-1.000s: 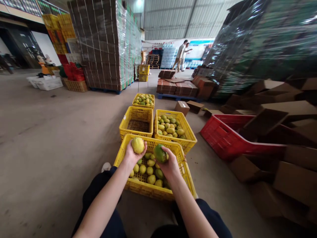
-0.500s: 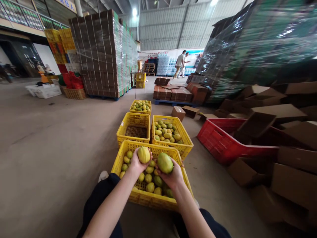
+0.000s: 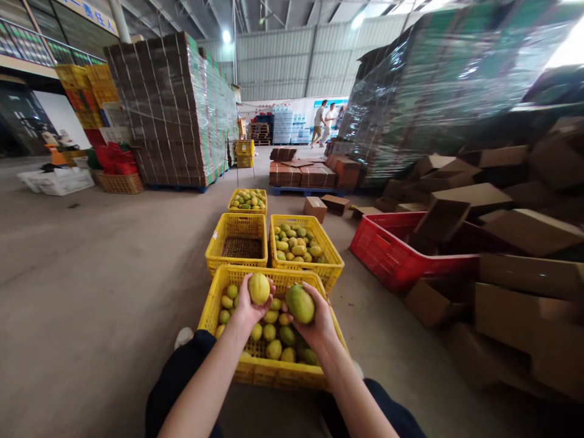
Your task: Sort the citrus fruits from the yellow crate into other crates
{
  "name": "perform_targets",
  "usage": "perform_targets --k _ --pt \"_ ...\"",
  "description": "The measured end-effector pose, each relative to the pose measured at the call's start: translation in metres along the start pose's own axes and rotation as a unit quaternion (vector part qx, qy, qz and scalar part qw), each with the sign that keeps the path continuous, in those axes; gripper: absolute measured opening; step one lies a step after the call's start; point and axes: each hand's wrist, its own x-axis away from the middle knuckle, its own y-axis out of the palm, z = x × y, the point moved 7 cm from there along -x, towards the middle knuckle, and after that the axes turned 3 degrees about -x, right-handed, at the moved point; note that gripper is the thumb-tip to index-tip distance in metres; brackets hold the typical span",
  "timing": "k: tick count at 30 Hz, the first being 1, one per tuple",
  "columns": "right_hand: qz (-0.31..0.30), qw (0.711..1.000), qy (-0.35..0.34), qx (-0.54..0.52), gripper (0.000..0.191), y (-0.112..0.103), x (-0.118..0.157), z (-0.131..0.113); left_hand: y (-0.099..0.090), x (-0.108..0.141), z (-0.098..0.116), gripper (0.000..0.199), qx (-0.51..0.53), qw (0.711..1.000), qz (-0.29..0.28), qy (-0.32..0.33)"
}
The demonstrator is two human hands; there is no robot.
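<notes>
My left hand (image 3: 253, 302), palm up, had its fingers curled around a smooth, round yellow fruit (image 3: 259, 289); my right hand (image 3: 314, 316) had its fingers wrapped around a larger, oval green fruit (image 3: 300, 303). Both fruits were above the slotted yellow plastic crate (image 3: 274, 368), which contained loose green-yellow fruits (image 3: 274, 349).

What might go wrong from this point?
The left hand cups a round yellow fruit above the near yellow crate; a loose grip could let it drop and bruise those below. The right hand holds a larger green fruit close beside it, so the two might knock together.
</notes>
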Motion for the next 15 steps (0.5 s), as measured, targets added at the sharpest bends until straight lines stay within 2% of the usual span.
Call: perform_targets --k 5,9,11,15 --pt "0.037 0.998 0.054 -0.015 0.018 -0.004 -0.005 0.012 -0.005 0.011 0.003 0.034 -0.015 1.0 -0.013 -0.008" --pt "0.018 0.997 0.079 0.001 0.02 0.001 -0.008 0.021 -0.01 0.024 0.019 0.028 -0.038 0.997 0.026 0.054" --pt "0.005 0.997 0.075 0.001 0.021 0.003 -0.009 0.021 -0.011 0.03 0.027 0.023 -0.021 0.996 0.042 0.079" --pt "0.009 0.999 0.043 0.004 0.021 0.003 -0.011 0.014 -0.008 0.041 0.041 0.014 0.03 0.995 0.024 0.096"
